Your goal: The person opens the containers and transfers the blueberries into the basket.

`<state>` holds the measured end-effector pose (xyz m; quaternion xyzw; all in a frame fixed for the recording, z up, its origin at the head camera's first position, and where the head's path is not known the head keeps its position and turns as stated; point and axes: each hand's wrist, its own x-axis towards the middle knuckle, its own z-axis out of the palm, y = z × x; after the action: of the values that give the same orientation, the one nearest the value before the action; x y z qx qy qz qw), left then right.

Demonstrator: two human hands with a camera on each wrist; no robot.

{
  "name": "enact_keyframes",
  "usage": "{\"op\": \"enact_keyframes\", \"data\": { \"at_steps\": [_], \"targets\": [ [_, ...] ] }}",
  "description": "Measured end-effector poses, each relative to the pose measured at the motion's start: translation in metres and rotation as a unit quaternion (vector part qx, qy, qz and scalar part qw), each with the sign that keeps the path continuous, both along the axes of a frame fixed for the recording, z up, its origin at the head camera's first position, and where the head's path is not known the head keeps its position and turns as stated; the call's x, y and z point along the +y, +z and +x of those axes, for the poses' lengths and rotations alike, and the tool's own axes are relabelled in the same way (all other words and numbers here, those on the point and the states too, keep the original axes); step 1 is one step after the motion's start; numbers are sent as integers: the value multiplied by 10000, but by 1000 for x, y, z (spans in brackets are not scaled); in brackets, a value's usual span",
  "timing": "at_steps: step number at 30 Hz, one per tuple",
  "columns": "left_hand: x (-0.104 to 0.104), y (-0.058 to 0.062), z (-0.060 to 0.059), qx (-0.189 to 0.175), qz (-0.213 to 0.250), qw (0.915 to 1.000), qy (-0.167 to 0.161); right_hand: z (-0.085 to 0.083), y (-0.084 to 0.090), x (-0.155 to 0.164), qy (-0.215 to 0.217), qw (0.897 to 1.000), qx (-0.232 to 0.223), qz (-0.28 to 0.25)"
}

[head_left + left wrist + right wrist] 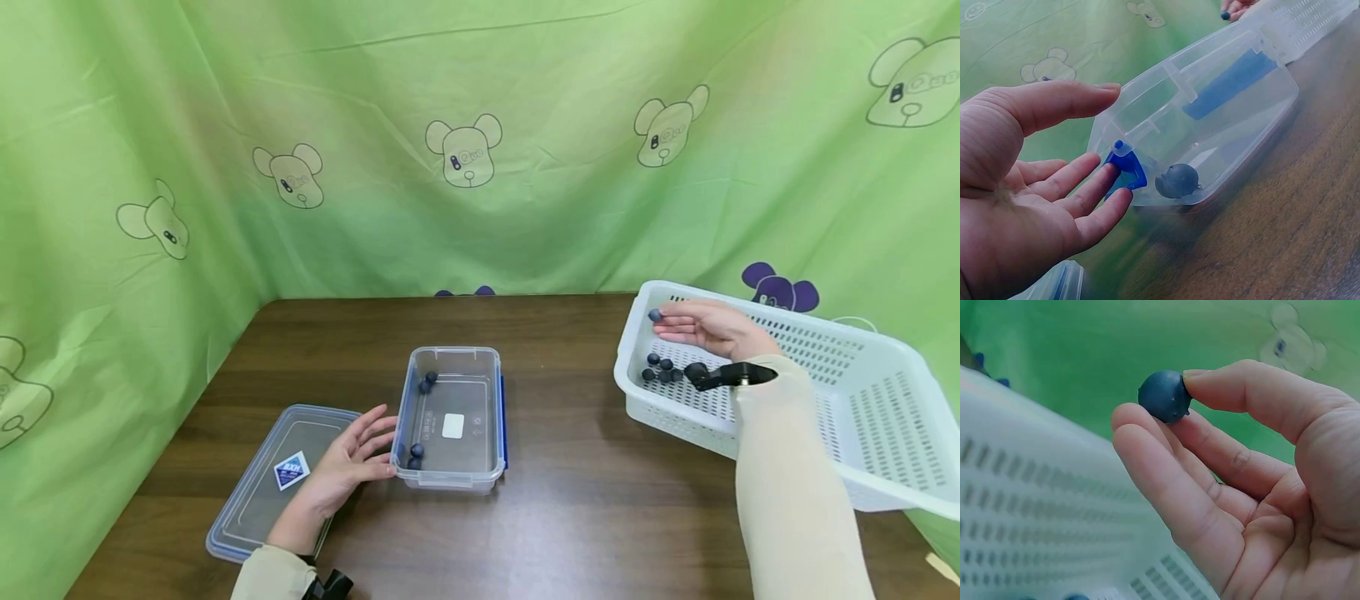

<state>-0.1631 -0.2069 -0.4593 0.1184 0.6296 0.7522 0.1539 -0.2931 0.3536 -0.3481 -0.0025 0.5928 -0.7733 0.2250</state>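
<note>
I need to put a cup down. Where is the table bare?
Bare wood lies between the clear box and white basket, and behind the box. It is crowded where the left hand rests between lid and box.

The white basket point(862, 392) runs off the head view's right edge. A sleeve point(787, 467) hides part of its front wall.
</note>
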Motion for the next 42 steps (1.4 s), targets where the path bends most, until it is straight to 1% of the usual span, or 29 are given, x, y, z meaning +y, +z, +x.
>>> {"op": "enact_keyframes", "data": {
  "at_steps": [3,7,11,15,18,21,25,28,31,42],
  "targets": [
    [0,0,0,6,4,10000,-5,6,-1,13,-108,9997,-134,-150],
    [-1,0,0,-7,-30,10000,37,9,-3,23,-145,9993,-290,-178],
    [-1,0,1,-14,-29,10000,46,6,-6,27,-199,9982,-561,83],
    [-1,0,1,-10,-25,10000,38,1,-12,29,33,9949,-851,547],
    [-1,0,0,3,-22,10000,41,-3,-17,27,213,9892,-1029,1019],
    [-1,0,0,16,-5,10000,37,-4,-22,23,301,9801,-1165,1577],
    [-2,1,0,-11,-26,10000,31,-3,-28,17,308,9660,-1276,2225],
    [-2,1,0,-31,-42,10000,23,-2,-30,13,257,9579,-1322,2535],
    [-2,0,-1,-15,-14,10000,8,0,-32,11,310,9524,-1294,2742],
    [-1,-2,-2,-13,19,10000,-13,1,-33,11,447,9414,-1389,3040]
  ]
}}
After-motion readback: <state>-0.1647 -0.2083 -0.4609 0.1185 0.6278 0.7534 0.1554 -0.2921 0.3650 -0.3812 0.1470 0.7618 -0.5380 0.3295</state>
